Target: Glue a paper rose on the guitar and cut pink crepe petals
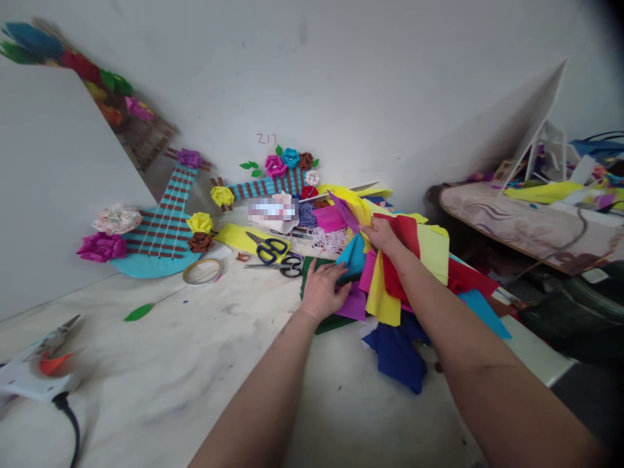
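Beside felt pile (pixel 390 286), scissors (pixel 271 249), tape roll (pixel 201 271), glue gun (pixel 39 364) far left

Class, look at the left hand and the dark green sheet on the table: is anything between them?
Nothing visible. The left hand lies flat on the dark green sheet. The purple sheet and the pile gripped by the right hand lie beside it, to its right.

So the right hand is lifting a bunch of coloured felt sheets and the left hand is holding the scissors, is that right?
Not quite. In the head view the left hand rests on a dark green felt sheet; the scissors lie untouched beside it. The right hand does lift the coloured felt sheets.
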Tool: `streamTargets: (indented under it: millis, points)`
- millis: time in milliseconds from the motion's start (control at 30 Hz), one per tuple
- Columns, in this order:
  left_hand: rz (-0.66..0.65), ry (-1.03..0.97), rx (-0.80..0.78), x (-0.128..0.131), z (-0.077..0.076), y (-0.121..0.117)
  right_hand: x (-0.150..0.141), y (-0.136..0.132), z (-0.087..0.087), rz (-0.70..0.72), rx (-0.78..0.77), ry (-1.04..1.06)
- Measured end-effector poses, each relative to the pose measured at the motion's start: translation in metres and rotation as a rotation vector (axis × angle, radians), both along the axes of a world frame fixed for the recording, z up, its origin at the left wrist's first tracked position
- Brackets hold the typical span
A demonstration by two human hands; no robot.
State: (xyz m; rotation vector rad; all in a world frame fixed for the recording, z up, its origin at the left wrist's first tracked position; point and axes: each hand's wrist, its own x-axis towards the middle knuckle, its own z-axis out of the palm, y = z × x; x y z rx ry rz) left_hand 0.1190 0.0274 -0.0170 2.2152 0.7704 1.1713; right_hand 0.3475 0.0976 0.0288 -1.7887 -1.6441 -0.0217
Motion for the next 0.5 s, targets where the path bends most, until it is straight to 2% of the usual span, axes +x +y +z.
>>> streamTargets:
  millis: [267,367,500]
  points:
    - [-0.022,-0.054,-0.007,0.0014,-0.003,0.0026,0.0039,-0.0027,0.0043,0.097,0.006,0.134]
    - [-0.005,-0.114,-0.057,0.0015,-0.0031,0.0027,0.0053,-0.0024,0.0026,0.123,0.038,0.205]
    - [0.047,-0.199,-0.092,0.0008,-0.0024,0.0036,0.0042,-0.003,0.0011,0.114,0.055,0.166]
